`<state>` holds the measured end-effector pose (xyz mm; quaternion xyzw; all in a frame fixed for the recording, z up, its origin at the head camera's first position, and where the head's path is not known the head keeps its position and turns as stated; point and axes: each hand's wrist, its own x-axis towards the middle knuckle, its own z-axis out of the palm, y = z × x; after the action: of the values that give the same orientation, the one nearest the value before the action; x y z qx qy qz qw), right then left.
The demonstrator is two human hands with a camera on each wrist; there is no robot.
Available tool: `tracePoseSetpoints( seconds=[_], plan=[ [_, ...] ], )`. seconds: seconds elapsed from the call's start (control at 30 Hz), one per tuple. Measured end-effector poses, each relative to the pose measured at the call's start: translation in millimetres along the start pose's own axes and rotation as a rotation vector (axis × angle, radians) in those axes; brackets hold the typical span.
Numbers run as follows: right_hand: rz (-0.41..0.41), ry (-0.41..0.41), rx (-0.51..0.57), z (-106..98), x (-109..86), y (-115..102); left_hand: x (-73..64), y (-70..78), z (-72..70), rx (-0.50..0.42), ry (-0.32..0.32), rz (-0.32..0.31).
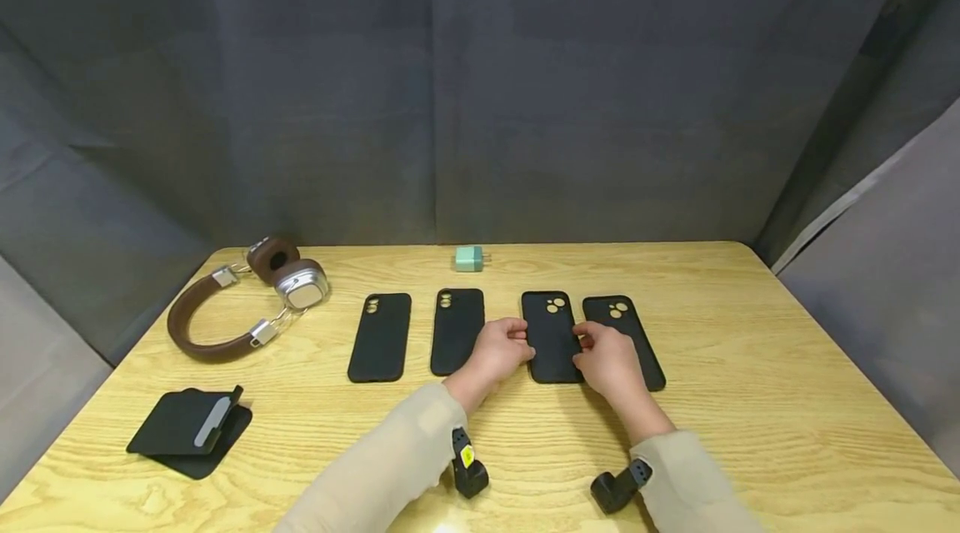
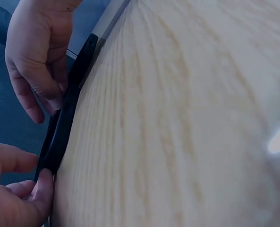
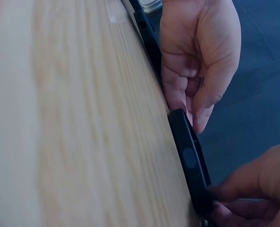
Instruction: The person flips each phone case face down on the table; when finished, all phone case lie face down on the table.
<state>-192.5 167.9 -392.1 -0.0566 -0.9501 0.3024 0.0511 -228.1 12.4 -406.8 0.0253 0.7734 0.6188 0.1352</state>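
In the head view a black phone case (image 1: 551, 337) with round camera cutouts lies flat on the wooden table between both hands. My left hand (image 1: 498, 354) holds its left edge with thumb and fingers. The opposite edge is pinched by my right hand (image 1: 611, 360), whose thumb and fingers also show on the case (image 3: 189, 163) in the right wrist view. A second black case (image 1: 648, 354), slightly tilted, lies partly hidden behind the right hand. Left of the left hand is another black case (image 1: 456, 331), and further left one more case (image 1: 379, 337).
Brown and silver headphones (image 1: 213, 341) rest at the table's back left. A folded black item with a grey strip (image 1: 187, 433) lies at the front left. Near the back edge stands a green charger plug (image 1: 468, 259). Dark curtain (image 1: 480, 100) hangs behind the table (image 1: 765, 400).
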Motion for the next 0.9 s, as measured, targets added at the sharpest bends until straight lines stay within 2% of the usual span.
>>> tracePoseSetpoints(
  seconds=[0.13, 0.3, 0.53, 0.63, 0.9],
  plan=[
    [-0.025, 0.054, 0.019, 3.4, 0.4, -1.2, 2.5, 1.8, 0.1, 0.019, 0.030, -0.014],
    [-0.003, 0.090, 0.063, 6.4, -0.1, -1.6, 2.4, 2.5, -0.3, 0.014, 0.044, -0.025],
    [0.007, 0.137, 0.123, 6.4, -0.8, -2.6, 1.7, -0.8, -2.1, -0.092, 0.043, -0.010],
    [0.012, 0.145, 0.147, 6.2, -0.3, -3.8, 1.5, -1.5, -3.7, -0.137, 0.051, 0.015],
    [0.025, 0.164, 0.222, 6.4, -1.0, -7.9, -3.4, 7.3, -9.0, -0.219, 0.058, 0.071]
  ],
)
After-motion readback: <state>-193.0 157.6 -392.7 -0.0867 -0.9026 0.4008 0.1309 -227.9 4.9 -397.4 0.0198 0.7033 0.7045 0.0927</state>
